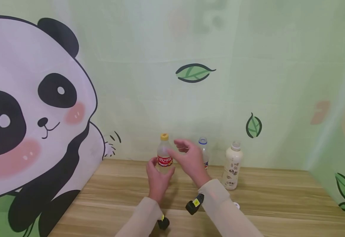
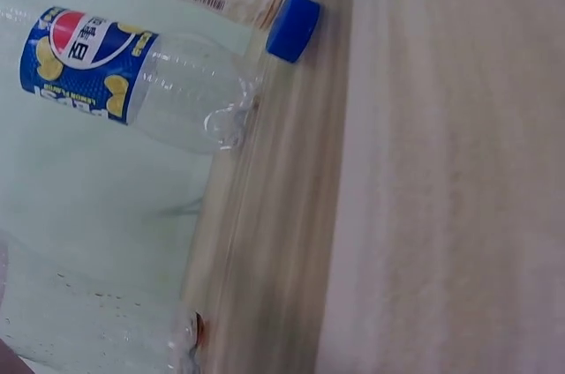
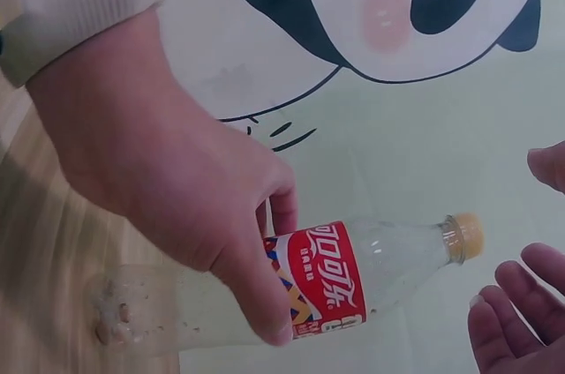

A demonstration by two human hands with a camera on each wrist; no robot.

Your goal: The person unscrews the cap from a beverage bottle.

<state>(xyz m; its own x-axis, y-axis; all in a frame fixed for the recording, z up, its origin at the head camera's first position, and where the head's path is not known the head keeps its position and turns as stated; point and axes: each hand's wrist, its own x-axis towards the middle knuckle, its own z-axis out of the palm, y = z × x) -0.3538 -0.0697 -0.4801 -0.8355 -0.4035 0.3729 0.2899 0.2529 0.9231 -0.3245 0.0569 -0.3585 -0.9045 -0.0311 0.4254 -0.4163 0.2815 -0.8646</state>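
My left hand point(image 1: 158, 180) grips a clear Coca-Cola bottle point(image 3: 406, 255) around its red label. The bottle stands upright on the wooden table, its orange-yellow cap point(image 1: 164, 137) seated on the neck. To the right of it, my right hand point(image 1: 191, 161) is raised with fingers spread apart from the cap and holding nothing. Its fingertips point(image 3: 494, 321) enter the right wrist view near the cap. Behind the right hand stands a clear Pepsi bottle point(image 2: 190, 83) with a blue neck ring and an uncovered mouth, partly hidden in the head view.
A cream milk tea bottle point(image 1: 231, 168) stands upright to the right. On the table point(image 1: 279, 197) a blue cap point(image 2: 293, 28) lies near the Pepsi bottle, and a white cap point(image 1: 236, 205) shows beside my right sleeve. A panda-print backdrop point(image 1: 137, 98) rises behind the table.
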